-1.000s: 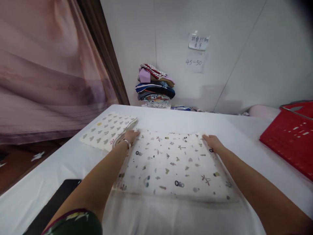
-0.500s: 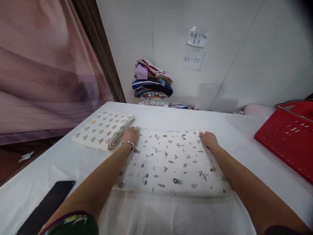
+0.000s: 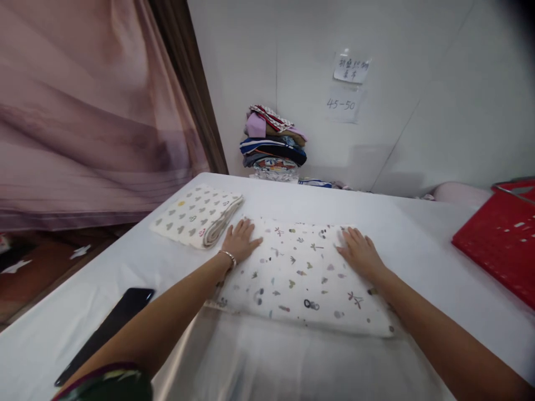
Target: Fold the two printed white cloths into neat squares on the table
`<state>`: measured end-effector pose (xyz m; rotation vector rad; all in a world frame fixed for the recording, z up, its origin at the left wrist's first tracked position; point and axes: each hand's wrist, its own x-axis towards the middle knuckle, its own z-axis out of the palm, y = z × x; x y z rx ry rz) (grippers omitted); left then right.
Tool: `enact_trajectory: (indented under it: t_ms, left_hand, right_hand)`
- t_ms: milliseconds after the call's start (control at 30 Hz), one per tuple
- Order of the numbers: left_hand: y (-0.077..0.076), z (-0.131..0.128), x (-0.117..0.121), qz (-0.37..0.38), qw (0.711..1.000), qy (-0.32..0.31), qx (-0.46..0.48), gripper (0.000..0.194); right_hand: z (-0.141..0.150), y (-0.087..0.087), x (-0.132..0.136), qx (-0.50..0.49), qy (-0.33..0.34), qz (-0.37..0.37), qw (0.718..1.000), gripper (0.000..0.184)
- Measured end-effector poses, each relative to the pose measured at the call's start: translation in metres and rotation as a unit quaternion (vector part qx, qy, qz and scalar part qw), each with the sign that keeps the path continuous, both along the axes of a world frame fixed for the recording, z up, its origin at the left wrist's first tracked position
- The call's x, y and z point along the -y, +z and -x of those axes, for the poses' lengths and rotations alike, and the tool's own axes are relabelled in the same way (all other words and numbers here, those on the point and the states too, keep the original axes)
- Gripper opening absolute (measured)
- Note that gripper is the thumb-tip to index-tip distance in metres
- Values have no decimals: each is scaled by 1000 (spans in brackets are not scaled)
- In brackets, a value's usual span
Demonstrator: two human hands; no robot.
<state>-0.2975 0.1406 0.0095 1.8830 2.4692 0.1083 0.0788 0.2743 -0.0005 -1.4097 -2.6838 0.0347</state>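
Observation:
A folded white cloth with small coloured prints point(image 3: 301, 278) lies flat on the white table point(image 3: 418, 262) in front of me. My left hand point(image 3: 239, 239) rests open and palm down on its far left corner, a thin bracelet at the wrist. My right hand point(image 3: 359, 252) lies open and flat near its far right corner. Both hands hold nothing. Just left of my left hand sits a second folded cloth with grey heart shapes point(image 3: 196, 216).
A red plastic basket point(image 3: 499, 239) stands at the right edge. A black phone point(image 3: 106, 331) lies near the front left of the table. A pile of folded clothes point(image 3: 273, 145) sits by the wall at the back. A pink curtain point(image 3: 83, 111) hangs left.
Both hands went from gripping the cloth's far corners to lying flat with fingers spread on top of it, slightly nearer to me. The view shifted a little.

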Motion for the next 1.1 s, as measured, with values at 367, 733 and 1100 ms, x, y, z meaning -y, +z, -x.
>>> enact_trajectory:
  t_ms: [367,733,1100]
  left_hand:
    - [2,8,1,-42,976,54,205,51]
    - [21,2,127,-32,935,260,239,51]
    - [13,-28,136,-10,921,289,260,56]
  right_hand:
    - [-9,-21,-13,17,-38,42,998,63]
    - [-40,-27,84,-3,-8,8,1000,66]
    - [-58,-16,91,-1,-48,1,999,63]
